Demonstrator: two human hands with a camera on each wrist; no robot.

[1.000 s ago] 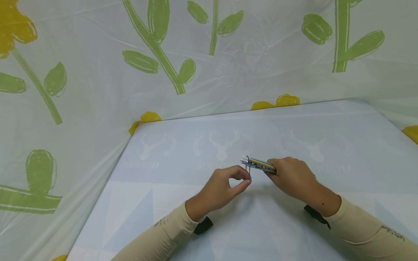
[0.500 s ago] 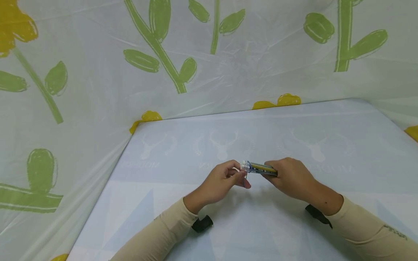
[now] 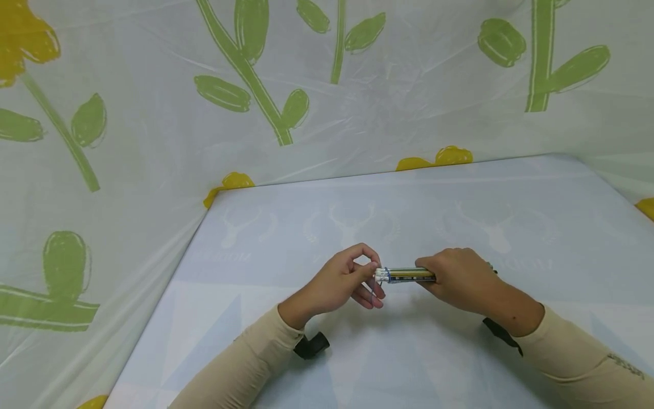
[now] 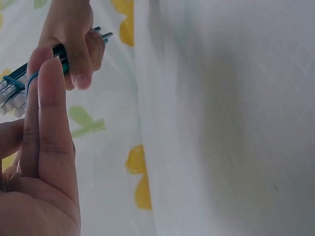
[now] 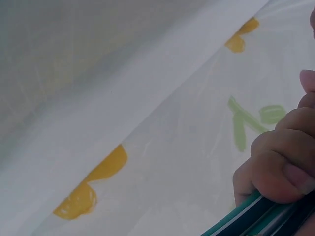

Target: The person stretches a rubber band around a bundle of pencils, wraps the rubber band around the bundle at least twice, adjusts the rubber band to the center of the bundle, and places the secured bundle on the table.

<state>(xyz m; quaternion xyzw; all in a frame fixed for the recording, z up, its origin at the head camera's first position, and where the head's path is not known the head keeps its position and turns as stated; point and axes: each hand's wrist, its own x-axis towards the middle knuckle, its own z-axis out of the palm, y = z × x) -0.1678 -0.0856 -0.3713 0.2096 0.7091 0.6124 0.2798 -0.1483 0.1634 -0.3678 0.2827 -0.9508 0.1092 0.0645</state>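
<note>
My right hand (image 3: pixel 457 281) grips a bundle of slim striped pencils (image 3: pixel 413 274), held sideways above the table with white ends to the left. A blue rubber band (image 3: pixel 387 275) goes round the bundle near those ends. My left hand (image 3: pixel 332 287) is at the white ends, thumb and index finger close together, with a strand of the band drawn out to its fingers. In the left wrist view, the band (image 4: pixel 32 76) passes at two straight fingers (image 4: pixel 51 108). Curled right fingers (image 5: pixel 280 172) wrap the dark green pencil shafts (image 5: pixel 256 216) in the right wrist view.
A pale table covering (image 3: pixel 286 227) with faint deer-head prints lies beneath both hands. Behind it and at the left hangs a white sheet (image 3: pixel 153 142) with green leaves and yellow flowers. Dark wrist-worn devices (image 3: pixel 313 345) sit under the sleeves.
The left hand has shifted from below the bundle to its white ends, fingers spreading inside the stretched band. The bundle has lowered slightly and turned nearly level; the right hand keeps its grip.
</note>
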